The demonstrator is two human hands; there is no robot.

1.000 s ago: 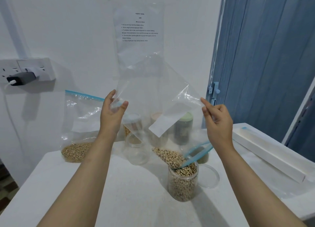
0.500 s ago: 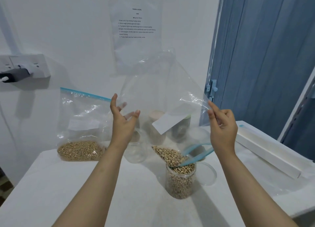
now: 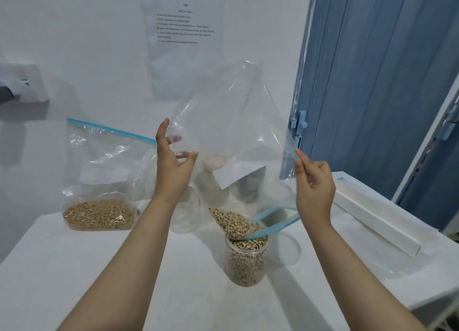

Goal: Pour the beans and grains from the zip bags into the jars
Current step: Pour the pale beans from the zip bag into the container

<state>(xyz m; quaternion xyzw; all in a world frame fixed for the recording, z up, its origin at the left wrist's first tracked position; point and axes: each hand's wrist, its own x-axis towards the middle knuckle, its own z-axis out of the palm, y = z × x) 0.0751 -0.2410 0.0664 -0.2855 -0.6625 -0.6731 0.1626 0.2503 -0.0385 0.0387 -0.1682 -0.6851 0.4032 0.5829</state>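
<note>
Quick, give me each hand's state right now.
Left hand: open, fingers spread against the clear plastic zip bag.
Right hand: pinching that bag's edge.

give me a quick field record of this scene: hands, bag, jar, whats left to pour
left hand: fingers spread, touching the upturned zip bag
right hand: pinching the bag's edge
bag mouth: pointing down into the open jar
beans: last ones sliding toward the mouth
jar: almost full, lid lying beside it
second bag: leaning on the wall, grain in its bottom
empty jar: behind the left forearm
</note>
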